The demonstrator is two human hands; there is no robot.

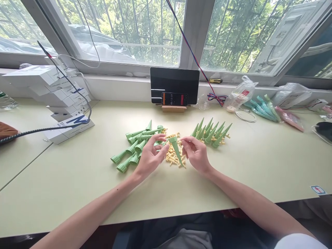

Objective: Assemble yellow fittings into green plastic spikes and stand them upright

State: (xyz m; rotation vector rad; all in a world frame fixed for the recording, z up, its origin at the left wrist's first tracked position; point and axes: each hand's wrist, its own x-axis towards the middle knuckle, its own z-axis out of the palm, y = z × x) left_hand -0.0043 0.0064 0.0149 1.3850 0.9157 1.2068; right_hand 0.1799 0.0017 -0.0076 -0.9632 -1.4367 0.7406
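Note:
My left hand (pixel 150 155) pinches the wide end of a green plastic spike (pixel 175 147), which points down toward the table. My right hand (pixel 195 152) hovers just right of it, fingers curled with thumb and forefinger pinched together near the spike's top; whether they hold a small part I cannot make out. Under both hands lies a heap of small yellow plastic pieces (pixel 172 157). A pile of loose green spikes (pixel 136 145) lies to the left. To the right lies a group of green spikes (pixel 211 133) with yellow pieces showing among them.
A dark tablet (pixel 174 83) and a phone (pixel 174 99) stand on a wooden holder at the back. Stacked white boxes (pixel 55 93) and a black cable (pixel 38 129) sit at left. Plastic bags with teal spikes (pixel 261 107) lie at back right, below the window.

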